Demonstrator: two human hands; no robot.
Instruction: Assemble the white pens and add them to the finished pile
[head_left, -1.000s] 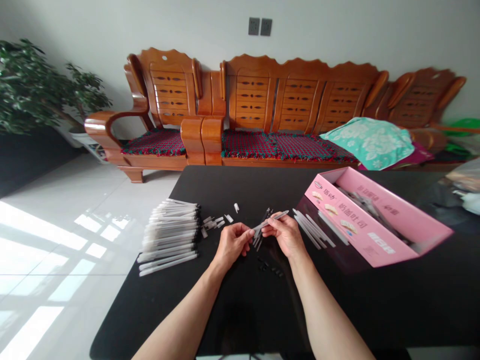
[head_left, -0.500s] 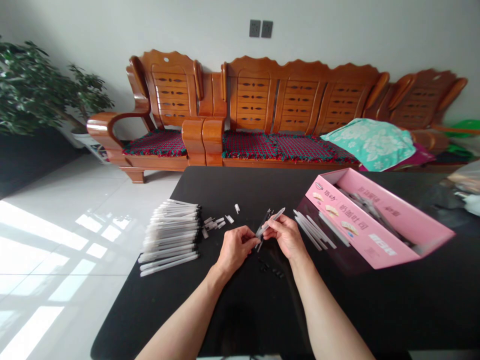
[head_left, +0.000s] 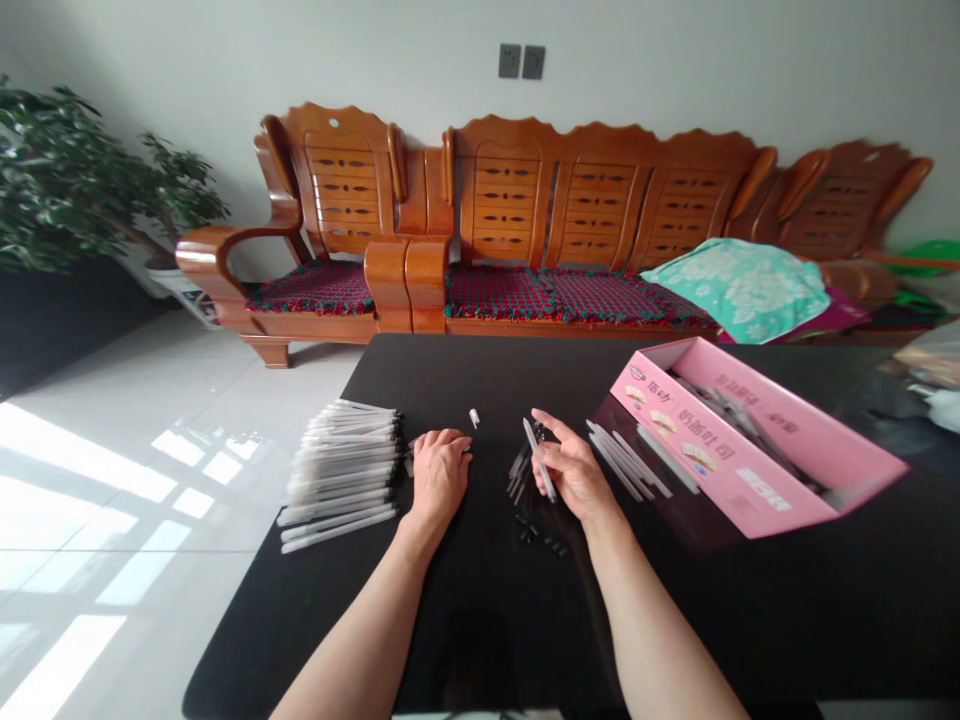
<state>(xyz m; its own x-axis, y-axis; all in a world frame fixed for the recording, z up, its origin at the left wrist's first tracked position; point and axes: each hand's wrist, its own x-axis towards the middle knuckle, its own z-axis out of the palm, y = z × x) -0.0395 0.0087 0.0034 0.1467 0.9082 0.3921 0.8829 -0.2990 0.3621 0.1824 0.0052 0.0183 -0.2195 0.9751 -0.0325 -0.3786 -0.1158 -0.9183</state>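
My right hand (head_left: 574,472) holds a whitish pen (head_left: 541,462) between thumb and fingers, its tip pointing up and its index finger stretched out. Behind and below that pen lie several thin dark refills (head_left: 519,468), partly hidden by the hand. My left hand (head_left: 441,470) is down on the table over the small clear pen caps, its fingers bent and drawn together. At its fingertips a pale pen cap (head_left: 466,446) partly shows; the hand hides most of the others. One loose cap (head_left: 474,418) lies just beyond the fingers.
Left of my hands a stack of capped pens (head_left: 345,470) lies in a row. Small black plugs (head_left: 540,535) are scattered nearer me. At right, several pen barrels (head_left: 622,460) lie beside a pink box (head_left: 712,450) with dark things inside. A wooden sofa (head_left: 585,210) stands behind the black table (head_left: 495,620).
My left hand has moved left, away from the pen, onto the caps. My right hand keeps the pen, now turned more upright, and its index finger has stretched out.
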